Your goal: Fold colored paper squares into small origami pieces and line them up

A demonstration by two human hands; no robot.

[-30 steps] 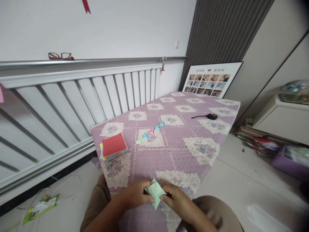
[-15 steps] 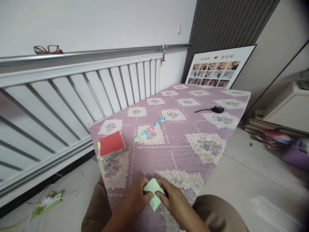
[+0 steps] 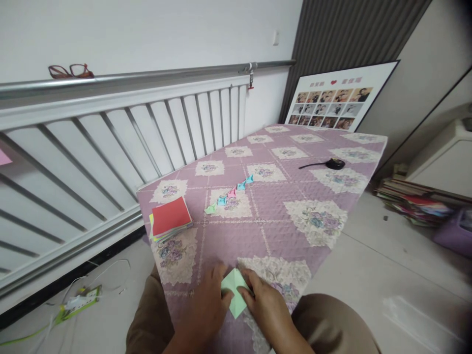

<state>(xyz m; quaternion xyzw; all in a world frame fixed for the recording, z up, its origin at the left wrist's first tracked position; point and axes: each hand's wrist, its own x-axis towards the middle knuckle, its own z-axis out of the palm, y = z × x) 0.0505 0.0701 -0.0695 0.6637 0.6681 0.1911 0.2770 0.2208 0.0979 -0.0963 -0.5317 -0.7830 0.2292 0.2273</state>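
A pale green folded paper (image 3: 233, 290) lies at the near edge of the purple quilted tabletop (image 3: 280, 216). My left hand (image 3: 208, 305) pinches its left side with fingers closed on it. Fingers of my right hand (image 3: 267, 305) press together on its right side. A red-topped stack of coloured paper squares (image 3: 170, 224) sits to the left on the table. Beyond it runs a row of several small folded paper pieces (image 3: 230, 194) in green, blue and pink.
A black object with a cord (image 3: 330, 163) lies far right on the table. A white slatted rail (image 3: 110, 142) runs along the left, with red glasses (image 3: 70, 71) on top. A photo board (image 3: 332, 103) leans at the back. Stacked books (image 3: 416, 201) and a purple bin (image 3: 455, 236) sit on the floor.
Both hands and the green paper have sunk slightly lower toward the table's near edge. The camera has tilted, shifting the room upward and rightward.
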